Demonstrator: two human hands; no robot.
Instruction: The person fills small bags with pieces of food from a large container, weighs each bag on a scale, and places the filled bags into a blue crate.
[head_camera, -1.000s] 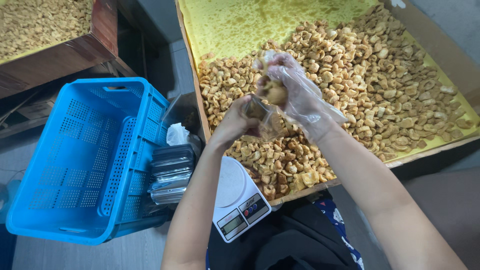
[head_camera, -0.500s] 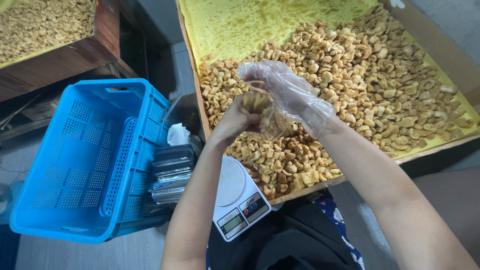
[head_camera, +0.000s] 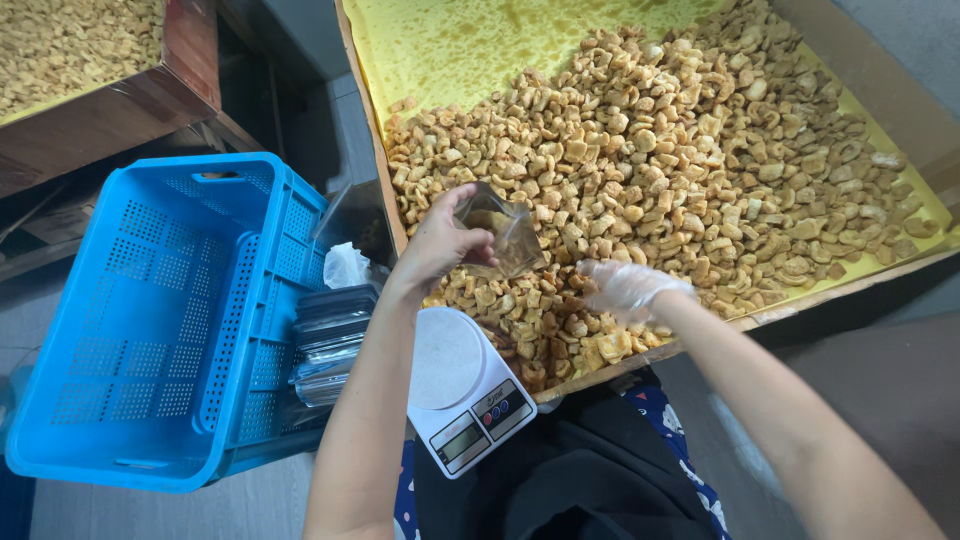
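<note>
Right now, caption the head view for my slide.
Left hand holds a clear bag over the tray of fried snacks; gloved right hand reaches in.

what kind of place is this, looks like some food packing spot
Most likely a small snack packing workshop. A big wooden tray lined with yellow paper holds heaps of fried snack pieces, the left hand holds a small clear bag over them, and a white kitchen scale sits beside a blue crate.

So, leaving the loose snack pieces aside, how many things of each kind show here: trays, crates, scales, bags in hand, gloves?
Wooden trays: 2
Blue crate: 1
Kitchen scale: 1
Clear bag, held by left hand: 1
Plastic glove on right hand: 1
Total: 6
</note>
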